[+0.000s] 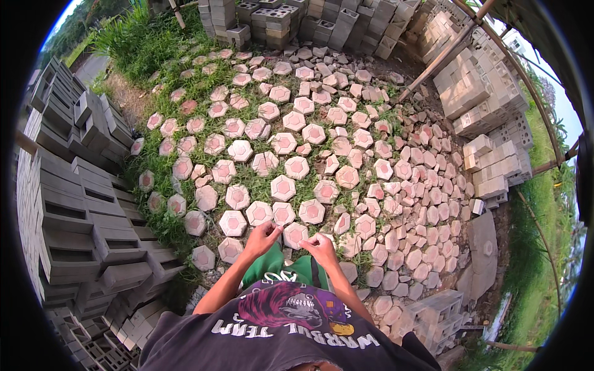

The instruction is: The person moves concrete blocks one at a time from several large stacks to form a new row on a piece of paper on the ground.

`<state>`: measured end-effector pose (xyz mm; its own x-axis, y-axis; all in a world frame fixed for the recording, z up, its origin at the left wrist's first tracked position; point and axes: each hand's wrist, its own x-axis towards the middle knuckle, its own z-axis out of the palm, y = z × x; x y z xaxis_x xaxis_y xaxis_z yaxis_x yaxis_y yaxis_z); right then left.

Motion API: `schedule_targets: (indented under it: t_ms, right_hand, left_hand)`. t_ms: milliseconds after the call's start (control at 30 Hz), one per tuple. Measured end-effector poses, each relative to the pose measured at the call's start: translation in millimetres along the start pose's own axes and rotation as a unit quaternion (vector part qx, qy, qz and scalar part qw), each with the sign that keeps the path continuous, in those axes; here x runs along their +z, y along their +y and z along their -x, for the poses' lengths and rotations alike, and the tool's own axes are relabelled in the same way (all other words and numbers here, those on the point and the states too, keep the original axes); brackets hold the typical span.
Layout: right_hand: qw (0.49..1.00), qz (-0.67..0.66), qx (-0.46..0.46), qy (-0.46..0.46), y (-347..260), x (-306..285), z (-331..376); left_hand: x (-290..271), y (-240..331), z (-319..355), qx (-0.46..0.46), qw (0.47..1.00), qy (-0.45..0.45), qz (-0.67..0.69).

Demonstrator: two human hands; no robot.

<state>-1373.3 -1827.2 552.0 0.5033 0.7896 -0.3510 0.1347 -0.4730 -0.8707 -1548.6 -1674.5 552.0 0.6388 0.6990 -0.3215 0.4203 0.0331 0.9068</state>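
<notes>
Both hands are held in front of my waist, above my green shorts (289, 269), a short gap apart. My left hand (265, 238) is closed, thumb and fingertips pinched together. My right hand (319, 246) is closed in much the same way, its fingertips pointing toward the left. Whatever they pinch, if anything, is too small to make out. Just beyond and between the hands lies a hexagonal paving stone (295, 235) with a pinkish centre. Another paving stone (283, 214) lies a little farther off. Neither hand visibly touches the stones.
Many hexagonal pavers (283, 188) lie spaced over grass, with broken pieces (396, 238) packed closer at right. Stacked hollow concrete blocks (65, 216) line the left, more blocks (272, 21) the far side, and pale block stacks (479, 86) the right. A wooden pole (436, 65) slants at far right.
</notes>
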Motion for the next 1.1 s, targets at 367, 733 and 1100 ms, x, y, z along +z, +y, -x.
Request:
schedule_targets:
  t_ms: [367, 733, 1100]
  right_hand:
    - [0.993, -0.082, 0.060, -0.057, -49, 2, -180]
    - [0.993, -0.006, -0.115, -0.038, -148, -106, -482]
    - [0.997, -0.078, 0.002, 0.001, -170, -191, -658]
  left_hand:
    - [-44, 68, -128, -0.011, 0.995, 0.056, -0.086]
    - [-62, 152, -398, 0.013, 0.990, 0.062, -0.124]
    - [-72, 240, -632, 0.037, 0.980, -0.002, -0.194]
